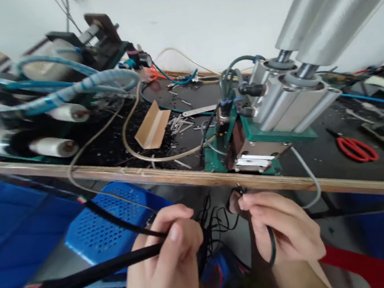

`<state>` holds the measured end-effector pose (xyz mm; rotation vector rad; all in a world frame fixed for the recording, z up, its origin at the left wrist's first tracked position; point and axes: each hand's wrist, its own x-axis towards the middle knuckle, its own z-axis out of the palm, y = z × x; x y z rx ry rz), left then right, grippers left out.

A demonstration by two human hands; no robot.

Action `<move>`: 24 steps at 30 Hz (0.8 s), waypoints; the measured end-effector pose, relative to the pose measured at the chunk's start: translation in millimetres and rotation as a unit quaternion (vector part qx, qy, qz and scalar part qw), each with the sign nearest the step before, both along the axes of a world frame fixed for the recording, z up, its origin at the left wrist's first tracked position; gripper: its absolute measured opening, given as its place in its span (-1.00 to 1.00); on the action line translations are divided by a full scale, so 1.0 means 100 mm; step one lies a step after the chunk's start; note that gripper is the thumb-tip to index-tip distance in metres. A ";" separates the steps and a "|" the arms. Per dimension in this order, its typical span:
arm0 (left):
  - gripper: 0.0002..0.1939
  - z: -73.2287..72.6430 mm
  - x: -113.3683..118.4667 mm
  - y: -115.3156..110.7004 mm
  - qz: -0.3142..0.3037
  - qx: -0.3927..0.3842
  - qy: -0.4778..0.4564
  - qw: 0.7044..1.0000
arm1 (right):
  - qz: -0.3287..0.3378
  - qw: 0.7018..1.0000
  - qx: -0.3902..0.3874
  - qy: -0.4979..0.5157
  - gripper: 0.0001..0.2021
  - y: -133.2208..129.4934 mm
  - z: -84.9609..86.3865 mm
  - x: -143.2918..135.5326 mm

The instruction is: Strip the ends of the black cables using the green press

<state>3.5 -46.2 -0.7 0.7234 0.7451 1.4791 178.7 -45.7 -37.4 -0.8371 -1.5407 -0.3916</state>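
My left hand (166,258) is closed around black cables (98,269), the thicker one running off to the lower left. A thinner black cable (113,219) passes through the same fist from the upper left. In front of the bench edge, my right hand (284,226) pinches the end of a black cable (272,246) between thumb and fingers. Short wire tips stick up above that pinch, and the cable loops down below the palm. Just beyond stands a pneumatic machine (277,132) with metal cylinders and a green base, its silver jaws (254,161) near the bench edge.
Cut sleeve scraps (179,124) and a folded cardboard piece (153,126) lie on the black bench (186,96). Red-handled scissors (356,147) rest at right. Another machine with blue hoses (78,90) stands at left. Below are a blue stool (106,218) and tangled black cables (219,219).
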 end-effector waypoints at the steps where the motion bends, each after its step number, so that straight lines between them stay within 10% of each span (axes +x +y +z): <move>1: -0.83 -0.01 -0.01 0.01 0.006 -0.003 0.005 1.000 | -0.023 0.999 0.015 0.017 -0.72 0.03 0.02 0.06; 24: -0.69 0.00 0.08 0.07 0.035 -0.038 0.068 0.996 | -0.083 0.989 0.101 0.062 -0.68 0.42 -0.09 0.43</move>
